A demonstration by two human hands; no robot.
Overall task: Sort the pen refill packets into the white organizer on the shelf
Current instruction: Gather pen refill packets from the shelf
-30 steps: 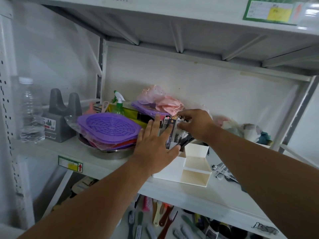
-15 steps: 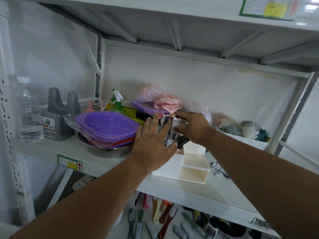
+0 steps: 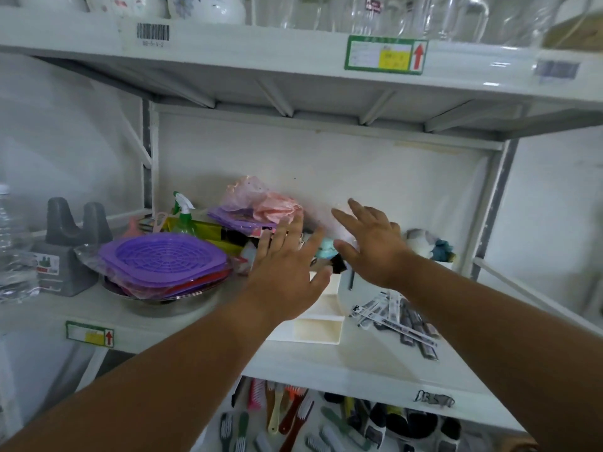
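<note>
Between loads: left hand [image 3: 287, 275] and right hand [image 3: 375, 249] spread wide, holding nothing, above the white organizer [image 3: 321, 324]; next, grab the refill packets [image 3: 398, 316] just right of it.

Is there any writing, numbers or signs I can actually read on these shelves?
Barcode sticker on the top shelf edge: digits beneath, too blurred to read.
Green-bordered label: red up arrow; text unreadable.
Smaller green-bordered label: red up arrow; text unreadable.
Pen refill packets: print too small.
</note>
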